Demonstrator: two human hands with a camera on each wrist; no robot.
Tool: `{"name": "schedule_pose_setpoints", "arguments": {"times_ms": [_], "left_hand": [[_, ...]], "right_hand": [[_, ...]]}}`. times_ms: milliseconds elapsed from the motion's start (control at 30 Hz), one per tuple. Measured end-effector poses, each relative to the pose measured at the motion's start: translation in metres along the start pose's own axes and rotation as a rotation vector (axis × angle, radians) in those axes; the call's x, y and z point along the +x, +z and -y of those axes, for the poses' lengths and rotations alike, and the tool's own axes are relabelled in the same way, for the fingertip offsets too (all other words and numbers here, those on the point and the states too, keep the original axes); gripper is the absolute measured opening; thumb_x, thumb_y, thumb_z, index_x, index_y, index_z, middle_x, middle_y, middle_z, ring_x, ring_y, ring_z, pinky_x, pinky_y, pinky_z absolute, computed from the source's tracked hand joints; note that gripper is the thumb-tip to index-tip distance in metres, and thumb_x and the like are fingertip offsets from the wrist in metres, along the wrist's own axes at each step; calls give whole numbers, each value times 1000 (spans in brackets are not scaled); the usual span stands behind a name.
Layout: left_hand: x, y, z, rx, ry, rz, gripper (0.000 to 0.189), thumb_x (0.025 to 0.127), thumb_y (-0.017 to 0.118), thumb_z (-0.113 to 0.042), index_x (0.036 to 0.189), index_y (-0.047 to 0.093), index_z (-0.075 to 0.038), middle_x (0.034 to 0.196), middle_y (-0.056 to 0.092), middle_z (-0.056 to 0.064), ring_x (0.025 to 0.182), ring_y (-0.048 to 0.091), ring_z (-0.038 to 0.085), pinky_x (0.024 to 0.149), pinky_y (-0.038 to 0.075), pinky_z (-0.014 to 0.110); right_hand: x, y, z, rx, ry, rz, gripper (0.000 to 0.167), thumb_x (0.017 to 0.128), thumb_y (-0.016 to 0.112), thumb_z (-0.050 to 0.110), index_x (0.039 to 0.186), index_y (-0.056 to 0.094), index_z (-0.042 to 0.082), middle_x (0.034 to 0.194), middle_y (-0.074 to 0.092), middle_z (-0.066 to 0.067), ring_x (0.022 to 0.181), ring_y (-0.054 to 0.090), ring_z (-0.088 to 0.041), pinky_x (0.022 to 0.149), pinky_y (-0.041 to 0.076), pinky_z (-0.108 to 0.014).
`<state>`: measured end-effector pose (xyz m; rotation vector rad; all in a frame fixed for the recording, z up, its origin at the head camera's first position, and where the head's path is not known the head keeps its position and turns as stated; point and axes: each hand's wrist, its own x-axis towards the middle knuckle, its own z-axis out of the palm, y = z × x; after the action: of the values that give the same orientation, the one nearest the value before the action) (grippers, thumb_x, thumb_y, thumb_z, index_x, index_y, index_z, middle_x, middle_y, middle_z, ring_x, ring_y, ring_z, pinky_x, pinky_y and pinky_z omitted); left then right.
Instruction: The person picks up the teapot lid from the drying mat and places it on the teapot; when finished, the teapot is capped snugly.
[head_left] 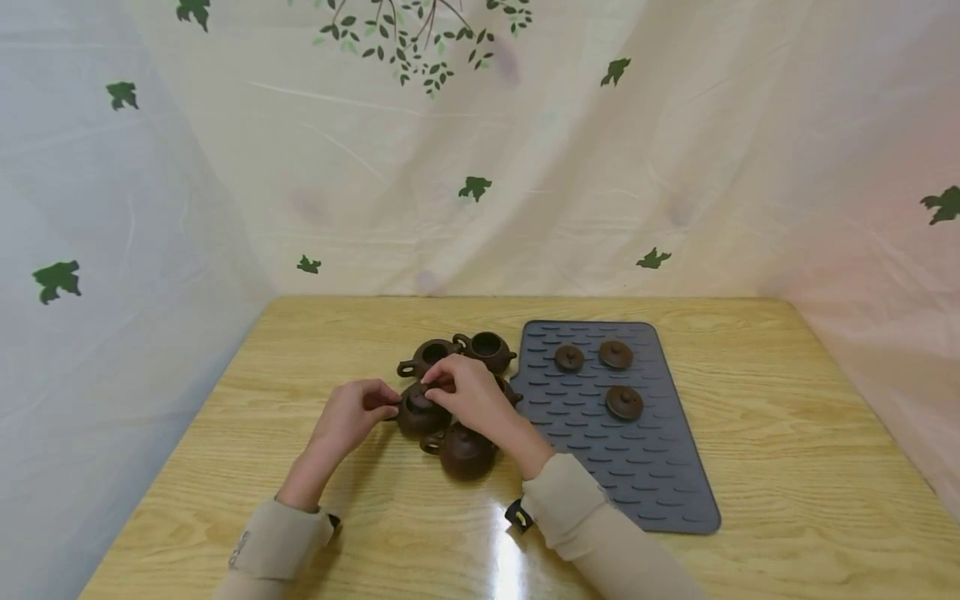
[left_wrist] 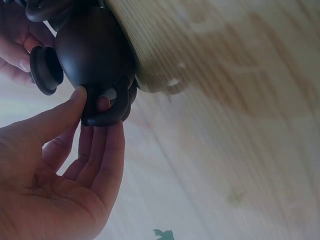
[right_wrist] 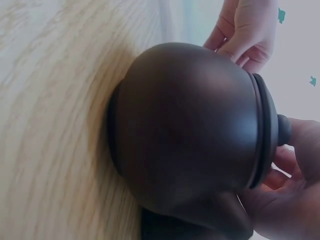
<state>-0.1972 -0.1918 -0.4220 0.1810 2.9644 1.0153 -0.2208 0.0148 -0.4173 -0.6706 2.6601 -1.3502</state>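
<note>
A dark brown teapot stands on the table, its handle pinched between the thumb and fingers of my left hand. Over its mouth, my right hand pinches a small round lid by the knob. In the left wrist view that lid is tilted and apart from the rim, at least in part. Just in front sits a lidded teapot, which fills much of the right wrist view. Behind are two lidless teapots, one at left and one at right. Another teapot is mostly hidden by my right hand.
A grey ridged mat lies to the right of the teapots. Three brown lids rest on it: one at back left, one at back right and one nearer. A leaf-printed curtain hangs behind the wooden table.
</note>
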Motion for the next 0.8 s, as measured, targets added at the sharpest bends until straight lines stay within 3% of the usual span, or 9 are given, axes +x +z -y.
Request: {"name": "schedule_pose_setpoints", "arguments": {"times_ms": [367,800], "left_hand": [[1,-1,0,9,0,9,8,89,73,-5,96,76,-8,99,76,11,90,72,24,76,59,39],[1,-4,-1,13,1,15,8,89,73,-5,96,76,-8,99,76,11,90,72,26,78,59,40]], "right_hand": [[4,9,0,2,2,0,10,94,70,16,103,72,13,110,67,-3,99,68,-16,84,57,-27],[4,13,1,-72,2,-8,10,94,71,18,104,72,17,112,68,0,100,67,-15,86,56,-28]]}}
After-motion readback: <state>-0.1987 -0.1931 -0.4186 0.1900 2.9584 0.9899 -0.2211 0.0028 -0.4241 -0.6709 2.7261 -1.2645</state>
